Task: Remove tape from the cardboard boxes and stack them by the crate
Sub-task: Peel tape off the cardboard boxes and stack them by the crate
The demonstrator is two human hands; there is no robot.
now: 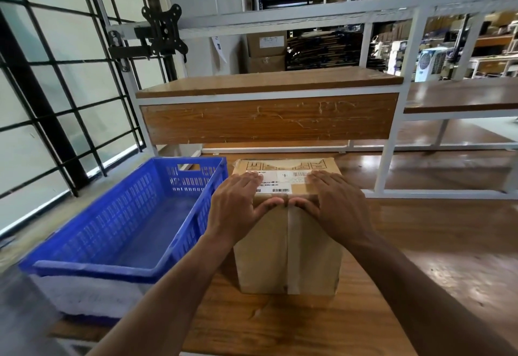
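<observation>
Head view: we count one cardboard box [287,246] mid-worktop [420,243], one blue crate [117,232] at nine o'clock. Left hand [236,207] and right hand [335,204], each grip spread flat, press its taped top.

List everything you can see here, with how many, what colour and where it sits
cardboard box: one, brown, on the table in front of the person
tape strip: one, clear, running down the middle of the box's near face
labels: several, white with barcodes, on the box top
crate: one, blue, left of the box
table: one, wood brown
raised shelf: one, wood with white frame, behind the box
left hand: flat on the box top, thumb at the front edge
right hand: flat on the box top, thumb at the front edge
</observation>
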